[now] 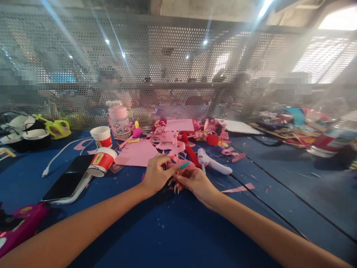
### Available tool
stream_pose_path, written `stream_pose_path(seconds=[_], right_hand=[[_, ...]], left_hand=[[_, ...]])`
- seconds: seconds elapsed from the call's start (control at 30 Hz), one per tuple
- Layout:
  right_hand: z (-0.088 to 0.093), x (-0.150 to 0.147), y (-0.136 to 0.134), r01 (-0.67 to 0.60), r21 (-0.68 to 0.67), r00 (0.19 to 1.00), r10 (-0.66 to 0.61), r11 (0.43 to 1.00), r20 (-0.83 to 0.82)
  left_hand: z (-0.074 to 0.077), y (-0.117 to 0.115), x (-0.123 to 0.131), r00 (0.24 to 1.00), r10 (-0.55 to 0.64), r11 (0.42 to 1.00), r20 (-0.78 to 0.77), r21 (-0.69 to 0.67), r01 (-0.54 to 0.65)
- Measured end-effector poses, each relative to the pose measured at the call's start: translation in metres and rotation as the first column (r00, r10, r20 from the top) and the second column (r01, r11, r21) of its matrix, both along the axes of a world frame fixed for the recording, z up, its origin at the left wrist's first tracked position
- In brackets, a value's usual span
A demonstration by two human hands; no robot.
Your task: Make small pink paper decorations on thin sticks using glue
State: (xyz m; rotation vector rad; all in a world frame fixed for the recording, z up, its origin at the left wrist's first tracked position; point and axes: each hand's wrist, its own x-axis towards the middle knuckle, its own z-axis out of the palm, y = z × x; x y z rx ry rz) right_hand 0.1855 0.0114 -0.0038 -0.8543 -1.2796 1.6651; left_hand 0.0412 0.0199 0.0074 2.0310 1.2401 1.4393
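Over the blue tabletop, my left hand (pixel 158 174) and my right hand (pixel 198 183) meet with their fingertips pinched together. Between them is a pink craft piece (pixel 189 163) that looks like thin foam or felt. A thin pale pink strip (pixel 176 147) stands upright just above the fingers; whether it joins the held piece I cannot tell. The thumb of my left hand has a long turquoise nail and lies across the piece. My right fingers curl beneath it, partly hidden. Close to my right hand lies a white hot glue gun (pixel 214 163) with a black cord.
Pink sheets (pixel 137 153) and a heap of pink scraps (pixel 164 141) lie beyond my hands. Two paper cups (pixel 102 162), a phone (pixel 67 178), a white cable (pixel 55 155) and a bottle (pixel 119 121) are at left. A large plastic bottle (pixel 331 137) stands right, before a perforated metal screen (pixel 178 56).
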Motion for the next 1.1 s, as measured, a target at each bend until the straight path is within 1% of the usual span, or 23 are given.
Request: stream_pose_path(seconds=[0.2,0.33,0.6,0.77,0.87,1.1], right_hand=[[-0.0017,-0.001,0.0002,-0.01,-0.009,1.0,0.009,1.0,-0.009],[0.0008,-0.0017,-0.0022,-0.018,-0.013,0.999,0.017,1.0,-0.028],[0.0014,-0.0013,-0.0033,-0.019,-0.051,0.999,0.016,0.999,-0.051],[0.0005,-0.0007,-0.0033,-0.018,-0.064,0.997,0.013,0.998,-0.079],[0.0004,-0.0008,-0.0035,-0.027,-0.074,0.996,0.02,0.997,-0.084],[-0.0007,-0.0011,-0.0039,-0.045,-0.09,0.993,0.034,0.995,-0.116]], left_hand=[[-0.0021,-0.0023,-0.0005,0.999,-0.011,0.997,0.037,0.083,0.007],[-0.0023,-0.0029,0.0002,0.998,-0.029,0.998,0.047,0.056,0.026],[-0.0005,-0.0031,0.001,0.989,-0.105,0.994,0.1,-0.001,0.106],[-0.0007,-0.004,0.0013,0.988,-0.1,0.995,0.116,-0.002,0.101],[-0.0008,-0.0047,0.0011,0.99,-0.093,0.996,0.102,0.022,0.091],[-0.0023,-0.006,0.0006,0.996,-0.074,0.99,0.045,0.125,0.068]])
